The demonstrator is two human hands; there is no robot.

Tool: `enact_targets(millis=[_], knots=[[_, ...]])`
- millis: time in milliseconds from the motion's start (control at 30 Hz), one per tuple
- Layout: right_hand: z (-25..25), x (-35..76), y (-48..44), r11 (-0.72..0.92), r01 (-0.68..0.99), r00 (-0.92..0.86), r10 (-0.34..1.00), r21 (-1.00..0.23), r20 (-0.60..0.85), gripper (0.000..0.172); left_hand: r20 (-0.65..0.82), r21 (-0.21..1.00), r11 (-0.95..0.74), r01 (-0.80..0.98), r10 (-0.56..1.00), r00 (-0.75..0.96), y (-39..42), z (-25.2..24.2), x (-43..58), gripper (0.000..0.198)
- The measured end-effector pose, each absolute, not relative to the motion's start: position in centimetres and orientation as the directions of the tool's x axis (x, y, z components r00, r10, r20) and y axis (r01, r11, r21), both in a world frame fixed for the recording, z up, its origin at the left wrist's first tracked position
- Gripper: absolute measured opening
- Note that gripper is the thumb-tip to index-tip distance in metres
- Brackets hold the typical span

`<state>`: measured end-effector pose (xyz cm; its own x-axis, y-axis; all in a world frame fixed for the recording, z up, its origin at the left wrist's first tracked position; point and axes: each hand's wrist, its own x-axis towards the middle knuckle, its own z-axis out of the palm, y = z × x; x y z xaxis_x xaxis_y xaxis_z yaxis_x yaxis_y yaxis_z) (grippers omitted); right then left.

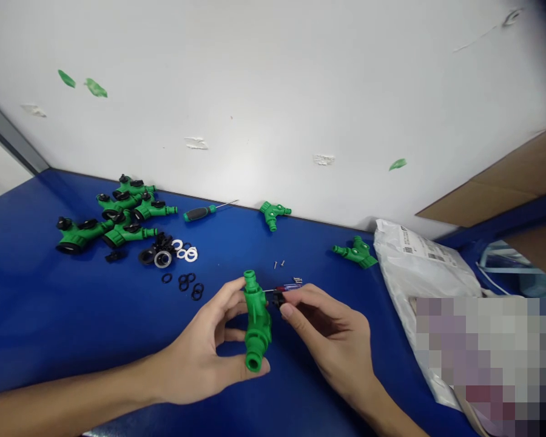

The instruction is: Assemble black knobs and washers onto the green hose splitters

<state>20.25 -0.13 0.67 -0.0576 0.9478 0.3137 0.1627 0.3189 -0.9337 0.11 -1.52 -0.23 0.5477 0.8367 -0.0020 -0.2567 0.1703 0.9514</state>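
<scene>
My left hand (204, 349) grips a green plastic Y-shaped hose connector (257, 321), its thumb under the lower open outlet and its fingers behind the body. Between the thumb and fingertips of my right hand (332, 340) is a small black valve knob (278, 299), close to the connector's right side; whether they touch I cannot tell. Behind the knob, a screwdriver with a clear, dark red and blue handle (286, 287) lies on the table. Small screws (279, 264) are scattered just beyond it.
Several green connectors with black knobs (84, 233) cluster at left, beside black and white rings (191, 254). A green-black screwdriver (200, 213) lies near the wall. Two connectors without knobs (273, 213) lie farther back and right. A white plastic bag (404, 267) covers the table's right side.
</scene>
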Motion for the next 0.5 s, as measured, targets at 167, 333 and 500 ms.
enact_targets(millis=[167,333,500], knots=[[0.65,20.17,-0.13,0.299,0.163,-0.074,0.954,-0.94,0.291,0.007,0.008,0.943,0.184,-0.279,0.823,0.568,-1.31,-0.09,0.16,0.079],[0.17,20.06,-0.22,0.239,0.098,-0.102,0.968,-0.966,0.229,0.009,0.01,0.977,0.112,-0.182,0.825,0.565,-1.51,-0.39,0.02,0.091],[0.19,20.17,-0.15,0.221,0.082,-0.134,0.969,-0.972,0.209,0.008,0.039,0.989,0.047,-0.139,0.831,0.554,-1.63,-0.91,-0.12,0.095]])
